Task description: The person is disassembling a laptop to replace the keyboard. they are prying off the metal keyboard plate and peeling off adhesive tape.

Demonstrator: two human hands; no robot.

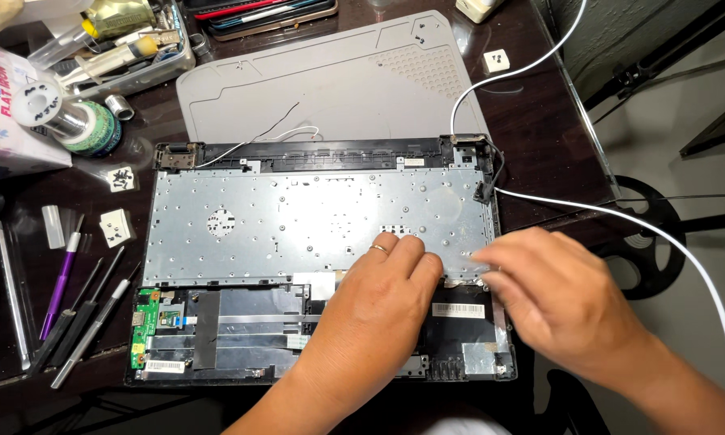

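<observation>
white label (458,310) on laptop base | white label (164,366) bottom-left | white-pink package (12,121) far left

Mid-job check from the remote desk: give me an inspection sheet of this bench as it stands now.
Surface: dark table, crowded on its left side.
Job's things: opened laptop base with silver metal plate across its upper part; green circuit board at lower left; grey cover panel lying behind it.
Clutter: screwdrivers and picks, tape roll, tool tray, small white screw holders.
Grippers: left hand flat on the plate's lower edge, holding nothing; right hand with fingertips at the plate's right corner; grip unclear.
Cables: white cable crossing the right side; thin black and white wires at the hinge.
Surroundings: black stand legs on the floor.
</observation>
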